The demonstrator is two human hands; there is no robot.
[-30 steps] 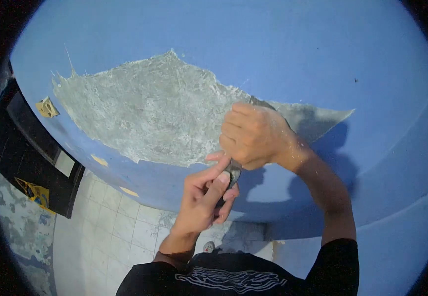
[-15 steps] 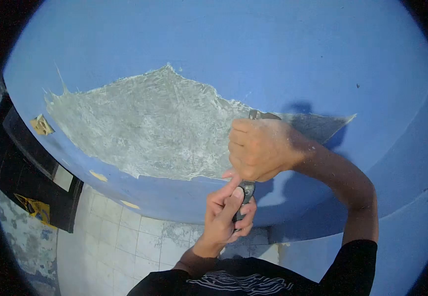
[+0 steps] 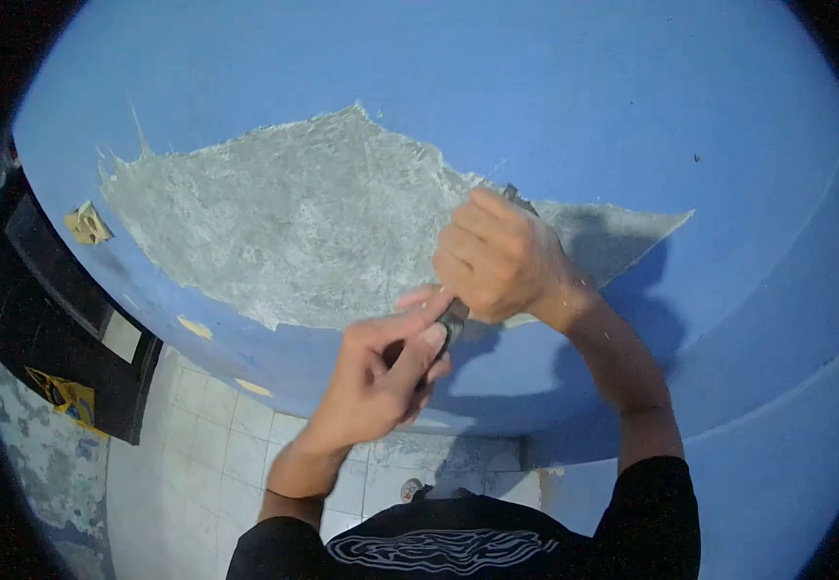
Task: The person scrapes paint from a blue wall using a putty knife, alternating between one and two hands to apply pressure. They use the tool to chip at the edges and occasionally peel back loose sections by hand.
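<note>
Both my hands grip a dark scraper (image 3: 453, 319) held at a slant against the blue wall (image 3: 574, 97). My left hand (image 3: 371, 377) is closed round the handle's lower end, its thumb pressed along the top. Higher up, my right hand (image 3: 502, 256) is wrapped in a fist round the tool and hides most of it. A bit of the metal end pokes out beyond the knuckles, at the upper edge of the bare grey patch (image 3: 284, 222) where the paint is off. Ragged paint edges border this patch.
A peeled paint flap (image 3: 88, 223) sticks out at the wall's left. Below are a tiled floor (image 3: 236, 445), a dark wooden frame (image 3: 72, 319) and a yellow-and-black wrapper (image 3: 73, 400). A ledge line runs along the wall's right side.
My left hand has moved up and left with the handle end, so the scraper now leans further over. My right hand has shifted slightly up, and the view has moved a little.
</note>
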